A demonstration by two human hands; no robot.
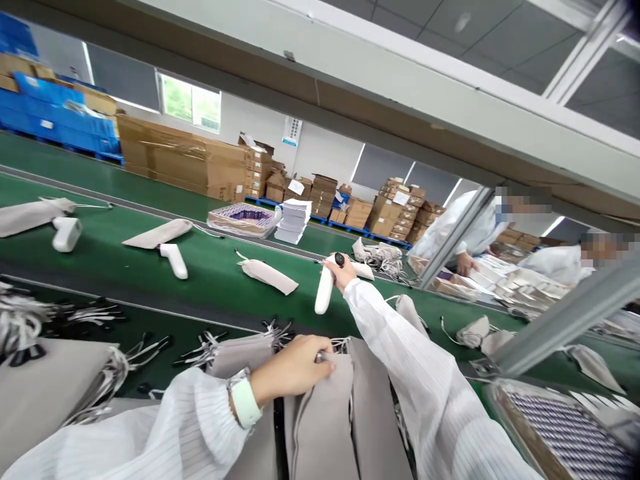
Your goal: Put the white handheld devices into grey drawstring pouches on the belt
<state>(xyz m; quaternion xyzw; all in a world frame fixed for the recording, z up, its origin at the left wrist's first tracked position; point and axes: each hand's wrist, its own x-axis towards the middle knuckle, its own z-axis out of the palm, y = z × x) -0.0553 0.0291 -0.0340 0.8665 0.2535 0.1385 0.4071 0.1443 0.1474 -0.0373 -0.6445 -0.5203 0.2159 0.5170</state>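
Mid-frame, your right hand (344, 272) grips the white handheld device (325, 292), long axis near-vertical, above your left hand (295, 365) pinching a drawstring pouch (327, 420).

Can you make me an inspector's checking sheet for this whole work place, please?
Surface: green belt, with grey pouches and white devices lying on it.
Job's things: held white device, dark at its upper end; held grey pouch, among others close to the wearer.
Clutter: paper stack and wrapped tray, beyond the pouches.
Hands: right hand grips the device; left hand holds the pouch's top edge.
Cables: power cables, nothing seen; pale cords at the pouches.
Surroundings: cardboard boxes, blue containers, two people in white at right.
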